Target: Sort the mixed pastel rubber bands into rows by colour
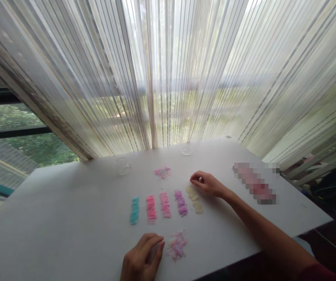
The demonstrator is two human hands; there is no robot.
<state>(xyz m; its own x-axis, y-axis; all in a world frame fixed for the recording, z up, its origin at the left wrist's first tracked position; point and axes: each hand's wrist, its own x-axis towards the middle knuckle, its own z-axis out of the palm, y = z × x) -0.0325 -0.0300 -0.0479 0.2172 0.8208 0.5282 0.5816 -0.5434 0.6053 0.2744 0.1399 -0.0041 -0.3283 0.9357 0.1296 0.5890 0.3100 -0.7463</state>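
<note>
A white tabletop (68, 218) bears a flat clear disc (186, 151) near its far edge and a clear round container (124, 168) farther left along that edge. A small greyish object (228, 136) lies at the tabletop's far right corner. On the tabletop's right side rests a long reddish-pink item (254, 183) (blurred into blocks, so what it is cannot be told). Behind the tabletop hangs a sheer, striped curtain (168, 78), daylight and greenery showing through. Beyond the tabletop's left end, a dark window frame (12, 133) crosses leafy trees (50, 148) and a yellow rail (6, 162). Right of the tabletop are pale slats (314, 166) and a thin white cord (332, 244).
</note>
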